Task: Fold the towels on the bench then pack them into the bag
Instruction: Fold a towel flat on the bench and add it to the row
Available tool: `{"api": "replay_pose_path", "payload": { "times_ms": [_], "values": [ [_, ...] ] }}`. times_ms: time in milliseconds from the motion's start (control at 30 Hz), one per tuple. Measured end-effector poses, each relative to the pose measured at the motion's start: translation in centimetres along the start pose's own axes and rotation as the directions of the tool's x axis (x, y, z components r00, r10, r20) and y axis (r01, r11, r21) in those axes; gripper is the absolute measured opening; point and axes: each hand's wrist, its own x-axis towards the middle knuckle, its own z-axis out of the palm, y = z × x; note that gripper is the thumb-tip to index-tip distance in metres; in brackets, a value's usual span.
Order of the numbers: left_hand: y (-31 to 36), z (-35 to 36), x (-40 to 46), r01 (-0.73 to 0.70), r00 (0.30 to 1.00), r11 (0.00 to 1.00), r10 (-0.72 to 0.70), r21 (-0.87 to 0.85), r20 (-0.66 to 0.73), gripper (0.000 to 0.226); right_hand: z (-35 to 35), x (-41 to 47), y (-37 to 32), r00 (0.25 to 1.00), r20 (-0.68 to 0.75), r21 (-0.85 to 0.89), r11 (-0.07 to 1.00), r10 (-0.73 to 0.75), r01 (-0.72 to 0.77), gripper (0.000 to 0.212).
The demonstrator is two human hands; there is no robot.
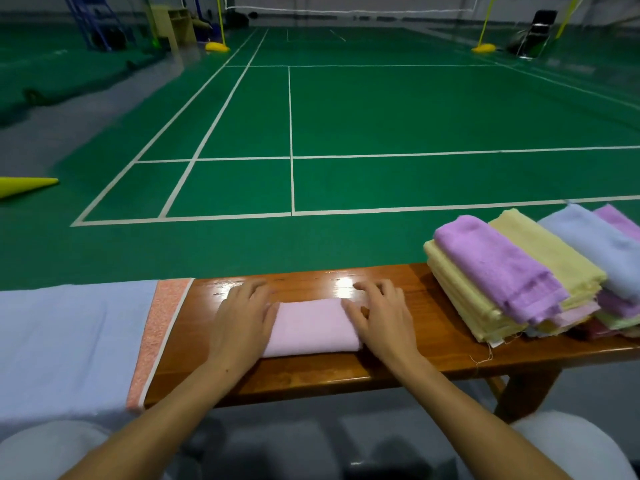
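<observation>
**Two hands press a folded pink towel flat on a courtside bench**

Nearest to us, two bare forearms reach forward over the person's knees. Both hands lie on a small pink towel [311,327], already folded to a compact rectangle, in the middle of the glossy wooden tabletop [408,355]. The left hand [242,320] covers the towel's left end; the right hand [379,315] covers its right end. On both hands the fingers [377,289] are spread, only slightly bent and laid flat, pressing down rather than gripping anything.

Left of the pink towel, a pale blue cloth [69,341] with an orange-pink border is spread over that end of the tabletop. Right of the pink towel, near but not touching, sits a stack of folded towels [512,282] in yellow, purple, pale blue and pink, fanned and slightly untidy.

Beyond the towel and the bench stretches a green badminton court [381,112] with white lines, and in the distance yellow net posts [220,26].

The step in hand looks like smoothing the last fold. Next, the towel probably needs lifting whole, supported at both ends so it stays folded, and setting with the stack. No bag is visible, so packing has not begun.
</observation>
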Motion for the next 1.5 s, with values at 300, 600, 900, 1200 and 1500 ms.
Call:
{"api": "replay_pose_path", "payload": {
  "times_ms": [300,600,900,1200,1500],
  "values": [
    [-0.4,0.6,-0.7,-0.019,0.92,0.999,-0.001,0.047,0.391,0.065,1.4,-2.2,-0.2,0.874,0.367,-0.154,0.905,-0.319,0.396,0.058],
    [0.3,-1.8,0.7,0.516,0.77,0.851,-0.411,-0.098,0.488,0.057,-0.8,-2.3,-0.8,0.886,0.41,-0.133,0.947,-0.216,0.292,0.067],
    [2.8,-3.2,1.7,0.169,0.949,0.739,0.057,-0.653,0.309,0.023,-1.4,-1.2,-0.6,0.887,0.435,0.404,0.914,-0.156,-0.037,0.087],
    [5.2,-1.2,4.1,0.298,0.953,0.68,-0.173,-0.669,0.248,0.019,-5.3,-1.0,0.6,0.905,0.418,0.548,0.816,-0.077,-0.183,0.056],
    [16.4,6.2,13.0,0.365,0.903,0.705,-0.107,-0.609,0.417,0.06,-10.3,-1.6,5.8,0.983,-0.134,-0.167,0.975,0.128,-0.15,0.035]
  ]
}}
